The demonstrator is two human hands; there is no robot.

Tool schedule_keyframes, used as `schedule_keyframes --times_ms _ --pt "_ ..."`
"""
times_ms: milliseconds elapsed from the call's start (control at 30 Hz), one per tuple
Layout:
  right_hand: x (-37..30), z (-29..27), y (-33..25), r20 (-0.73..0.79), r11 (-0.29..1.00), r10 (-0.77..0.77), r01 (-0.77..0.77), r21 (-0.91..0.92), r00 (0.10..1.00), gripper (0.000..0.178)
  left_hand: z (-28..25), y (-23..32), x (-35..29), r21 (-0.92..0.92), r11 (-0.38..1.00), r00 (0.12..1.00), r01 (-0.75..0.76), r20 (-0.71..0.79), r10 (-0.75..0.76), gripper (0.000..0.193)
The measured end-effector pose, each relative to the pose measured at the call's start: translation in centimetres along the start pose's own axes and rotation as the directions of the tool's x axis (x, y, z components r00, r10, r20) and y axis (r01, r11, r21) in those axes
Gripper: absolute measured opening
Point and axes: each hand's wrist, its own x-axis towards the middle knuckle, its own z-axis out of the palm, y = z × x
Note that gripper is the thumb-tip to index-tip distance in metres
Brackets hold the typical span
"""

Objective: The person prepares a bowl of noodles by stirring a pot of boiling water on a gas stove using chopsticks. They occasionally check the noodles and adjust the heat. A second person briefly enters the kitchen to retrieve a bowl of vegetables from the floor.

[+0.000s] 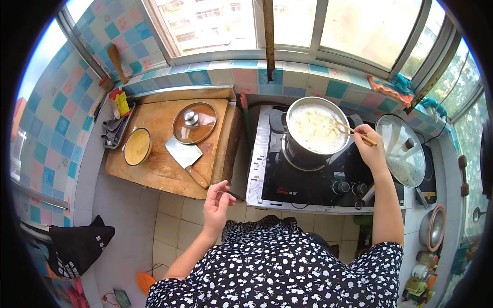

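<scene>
My right hand point(368, 143) grips a pair of wooden chopsticks point(345, 129), with their tips dipped into a tall dark pot point(304, 160) on the stove. Pale, foamy liquid point(314, 128) fills the pot almost to its rim, with thin pale strands showing in it. Empty and loosely curled, the fingers of my left hand point(218, 203) hang apart near the front edge of the wooden cutting board point(149, 172). A cleaver point(184, 153) lies on that board, its wooden handle toward my left hand. Behind it rests a round glass lid point(195, 131).
On the board's left stands a yellow bowl point(137, 147). Right of the black glass stove point(292, 187) sits a pan with a large glass lid point(401, 149). A folded cloth point(390, 91) lies on the window ledge. A black bag point(82, 246) hangs at the lower left.
</scene>
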Motion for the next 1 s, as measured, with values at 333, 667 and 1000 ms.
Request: schedule_keyframes --times_ms 333,667,1000 --pt "-0.5 3.4 0.4 -0.069 0.701 0.552 -0.418 0.578 0.831 0.036 -4.2 -0.5 7.5 -0.121 0.983 0.963 0.137 0.247 -0.104 0.030" --pt "-2.1 7.9 -0.5 -0.285 0.494 0.682 -0.137 0.859 0.674 0.023 -8.9 -0.5 11.6 -0.077 0.968 0.880 0.240 0.439 -0.183 0.027" --pt "2.8 7.2 -3.2 -0.392 0.969 0.240 -0.193 0.155 0.888 0.032 -9.7 -0.7 12.1 -0.031 0.959 0.842 0.280 0.489 -0.230 0.025"
